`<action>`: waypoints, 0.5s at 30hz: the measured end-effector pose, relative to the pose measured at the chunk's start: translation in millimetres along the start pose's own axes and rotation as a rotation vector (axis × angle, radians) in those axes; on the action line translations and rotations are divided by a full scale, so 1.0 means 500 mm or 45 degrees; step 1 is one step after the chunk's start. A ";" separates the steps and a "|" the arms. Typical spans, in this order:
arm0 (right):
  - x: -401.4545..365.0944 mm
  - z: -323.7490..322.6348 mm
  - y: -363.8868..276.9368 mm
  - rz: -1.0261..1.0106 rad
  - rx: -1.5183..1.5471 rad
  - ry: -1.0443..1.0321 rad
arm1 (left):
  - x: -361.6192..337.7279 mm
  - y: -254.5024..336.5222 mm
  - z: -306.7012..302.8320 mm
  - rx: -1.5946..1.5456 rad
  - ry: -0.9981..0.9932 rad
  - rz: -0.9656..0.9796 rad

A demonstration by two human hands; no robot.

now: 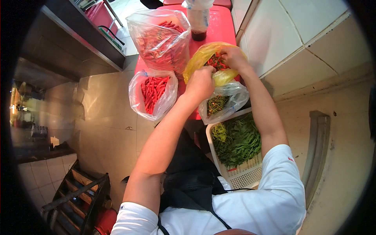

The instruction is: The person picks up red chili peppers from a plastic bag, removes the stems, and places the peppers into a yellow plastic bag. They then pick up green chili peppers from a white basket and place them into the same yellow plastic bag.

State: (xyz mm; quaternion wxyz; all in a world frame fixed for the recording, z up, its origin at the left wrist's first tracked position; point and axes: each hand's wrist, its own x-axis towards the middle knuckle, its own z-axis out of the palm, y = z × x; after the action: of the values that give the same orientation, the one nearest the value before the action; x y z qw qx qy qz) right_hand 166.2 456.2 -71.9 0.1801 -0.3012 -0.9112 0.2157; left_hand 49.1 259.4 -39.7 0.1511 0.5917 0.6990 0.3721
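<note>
A yellow plastic bag (197, 55) of small red chilies with green stems (216, 61) stands on the red table. My right hand (234, 58) dips into the bag's mouth, its fingers curled onto the chilies. At the bag's near edge my left hand (201, 83) is closed in a pinch; what lies between its fingertips is hidden. Just below, a clear bag (237, 94) contains green stems and bits (216, 105). Left of my left hand, another clear bag (135, 92) holds loose red chilies (154, 94).
A large clear bag of red chilies (160, 45) and a cup of dark liquid (199, 35) share the red table (219, 23). A white basket (244, 172) of leafy greens (237, 143) stands below, near the tiled wall (270, 31). A dark slatted rack (76, 196) is lower left.
</note>
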 end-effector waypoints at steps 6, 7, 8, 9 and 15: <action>-0.029 -0.097 -0.091 -0.010 0.345 -0.004 | 0.038 0.011 -0.016 -0.143 0.450 0.098; -0.033 -0.096 -0.103 -0.048 0.482 -0.033 | 0.054 0.013 -0.014 -0.135 0.522 0.164; -0.038 -0.096 -0.116 -0.085 0.617 -0.063 | 0.061 0.014 -0.012 -0.128 0.595 0.228; -0.043 -0.103 -0.131 -0.112 0.604 -0.056 | 0.062 0.021 -0.020 -0.127 0.489 0.152; -0.056 -0.113 -0.167 -0.086 0.773 -0.044 | 0.063 0.031 -0.044 -0.175 0.252 -0.089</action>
State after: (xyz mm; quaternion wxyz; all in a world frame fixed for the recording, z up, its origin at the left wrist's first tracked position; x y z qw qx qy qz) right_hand 173.7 394.1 12.0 0.2536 -0.1992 -0.8175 0.4772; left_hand 37.8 281.7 -6.9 0.1343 0.5155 0.7036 0.4702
